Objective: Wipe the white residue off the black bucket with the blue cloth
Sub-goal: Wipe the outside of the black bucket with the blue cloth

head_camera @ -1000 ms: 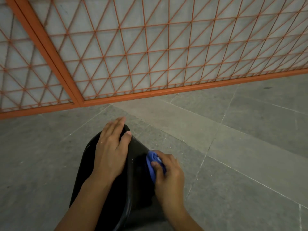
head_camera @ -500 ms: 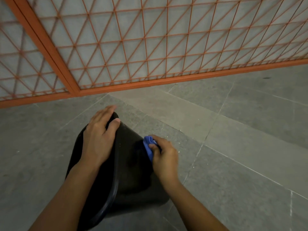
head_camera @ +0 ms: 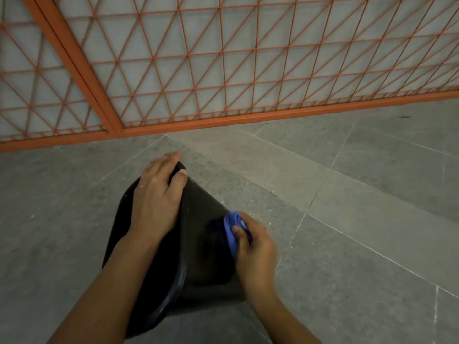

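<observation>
The left hand (head_camera: 156,202) lies flat, fingers straight, steadying the tipped black plastic bucket (head_camera: 198,244) on the grey stone floor (head_camera: 347,219); the right hand (head_camera: 255,249) grips the bunched blue cloth (head_camera: 232,230) against its side — wiping under way. Faint white specks remain near the upper wall, I judge.

Bucket (head_camera: 198,244) lies tipped on the floor (head_camera: 347,219), in front of a lattice fence (head_camera: 223,70) running across the back. Left hand (head_camera: 156,202) rests on bucket's far end; right hand (head_camera: 255,249), w/ cloth (head_camera: 232,229) pressed to bucket's right side, sits nearer the camera.
</observation>
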The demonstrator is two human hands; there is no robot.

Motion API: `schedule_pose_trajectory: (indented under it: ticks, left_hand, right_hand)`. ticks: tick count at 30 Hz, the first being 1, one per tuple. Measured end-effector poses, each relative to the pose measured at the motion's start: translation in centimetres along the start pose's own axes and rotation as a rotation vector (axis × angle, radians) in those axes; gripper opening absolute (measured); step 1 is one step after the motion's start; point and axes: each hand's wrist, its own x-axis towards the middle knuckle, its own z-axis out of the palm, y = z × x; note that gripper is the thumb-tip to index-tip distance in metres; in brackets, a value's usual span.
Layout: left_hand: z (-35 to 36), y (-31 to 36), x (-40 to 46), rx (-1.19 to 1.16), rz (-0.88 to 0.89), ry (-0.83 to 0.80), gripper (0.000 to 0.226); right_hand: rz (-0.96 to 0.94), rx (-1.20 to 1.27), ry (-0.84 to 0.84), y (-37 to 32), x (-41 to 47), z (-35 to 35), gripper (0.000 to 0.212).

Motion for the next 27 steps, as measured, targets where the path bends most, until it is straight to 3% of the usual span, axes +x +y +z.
schedule_pose_trajectory:
  ticks: [4, 7, 10, 13, 16, 19, 24, 27]
  left_hand:
    - [0.3, 0.4, 0.3, 0.03, 0.023, -0.009, 0.071]
    - [0.3, 0.5, 0.5, 0.014, 0.032, -0.008, 0.067]
    - [-0.2, 0.1, 0.4, -0.018, 0.008, 0.01, 0.064]
    - [-0.1, 0.5, 0.1, 0.004, 0.017, 0.011, 0.064]
    - [0.1, 1.1, 0.3, 0.025, 0.038, 0.0, 0.066]
    - [0.2, 0.9, 0.6, 0.007, 0.045, -0.011, 0.065]
    - [0.3, 0.9, 0.3, 0.015, 0.03, 0.005, 0.065]
    - [0.8, 1.5, 0.2, 0.046, 0.049, -0.01, 0.065]
  right_hand:
    - [-0.18, 0.19, 0.013, -3.8, -6.7, -1.6, 0.03]
    - [-0.275, 0.187, 0.015, -5.1, -5.5, -0.6, 0.036]
    - [-0.122, 0.136, 0.052, -1.9, -2.5, 0.2, 0.03]
    - [0.013, 0.095, 0.092, 0.2, -3.6, -0.8, 0.044]
    - [-0.165, 0.187, 0.083, -3.0, -6.2, -1.2, 0.03]
    - [-0.28, 0.174, 0.013, -5.2, -3.5, -0.1, 0.032]
    - [0.121, 0.002, -0.035, 0.3, 4.2, 0.6, 0.031]
    - [0.196, -0.074, -0.013, 2.2, 3.9, 0.1, 0.031]
